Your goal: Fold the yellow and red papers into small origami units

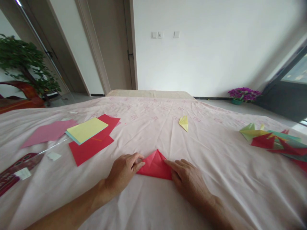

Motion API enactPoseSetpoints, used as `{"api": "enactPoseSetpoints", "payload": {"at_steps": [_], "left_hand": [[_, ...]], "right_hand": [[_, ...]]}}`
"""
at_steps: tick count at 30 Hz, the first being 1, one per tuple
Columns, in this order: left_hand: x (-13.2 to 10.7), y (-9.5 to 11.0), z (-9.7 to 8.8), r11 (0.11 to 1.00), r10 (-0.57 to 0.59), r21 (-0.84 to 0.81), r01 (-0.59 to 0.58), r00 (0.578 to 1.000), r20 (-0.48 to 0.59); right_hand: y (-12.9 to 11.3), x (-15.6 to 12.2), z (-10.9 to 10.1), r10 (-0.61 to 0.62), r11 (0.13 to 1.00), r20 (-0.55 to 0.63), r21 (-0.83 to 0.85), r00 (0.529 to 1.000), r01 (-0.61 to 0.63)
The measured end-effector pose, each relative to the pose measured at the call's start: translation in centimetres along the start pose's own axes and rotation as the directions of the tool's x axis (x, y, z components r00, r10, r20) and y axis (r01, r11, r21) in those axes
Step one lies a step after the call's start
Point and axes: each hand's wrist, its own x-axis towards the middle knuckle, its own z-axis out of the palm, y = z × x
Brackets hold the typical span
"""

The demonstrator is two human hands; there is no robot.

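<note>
Your left hand [122, 169], thumb and forefinger nearly together, holds one end of the red paper [153, 166], its peak pointing toward the folded yellow paper [184, 124] beyond it, long axis sideways, your half-curled right hand [188, 175] touching its slope, grip unclear.

Bare left hand [124, 171] and bare right hand [189, 179], low in the middle of the frame.
Shows slender fingers, rounded knuckles and a broad, blunt thumb on the left. Narrows at each wrist, then broadens into the bare left forearm [79, 203], cut off at the frame's lower left, and the bare right forearm [217, 209], cut off at bottom right of centre. Too softly focused to tell finer marks.
</note>
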Motion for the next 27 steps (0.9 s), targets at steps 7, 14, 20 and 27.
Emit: {"api": "enactPoseSetpoints", "payload": {"at_steps": [7, 14, 20, 27], "left_hand": [[-0.11, -0.42, -0.07, 1.0, 0.006, -0.004, -0.006, 1.0, 0.012], [0.0, -0.39, 0.04, 1.0, -0.004, 0.018, 0.004, 1.0, 0.021], [-0.35, -0.38, -0.06, 0.999, 0.031, -0.04, -0.03, 0.999, 0.014], [-0.47, -0.51, 0.27, 0.999, 0.043, -0.01, -0.043, 0.999, 0.009]], "right_hand": [[-0.02, 0.11, -0.08, 0.017, 1.0, 0.017, -0.018, 1.0, -0.017], [0.06, 0.15, 0.11, 0.039, 0.999, 0.019, -0.021, 0.999, -0.039], [0.06, 0.17, 0.16, 0.05, 0.998, 0.014, -0.03, 0.999, -0.049], [-0.03, 0.28, 0.18, 0.056, 0.998, 0.016, -0.025, 0.998, -0.055]]}}
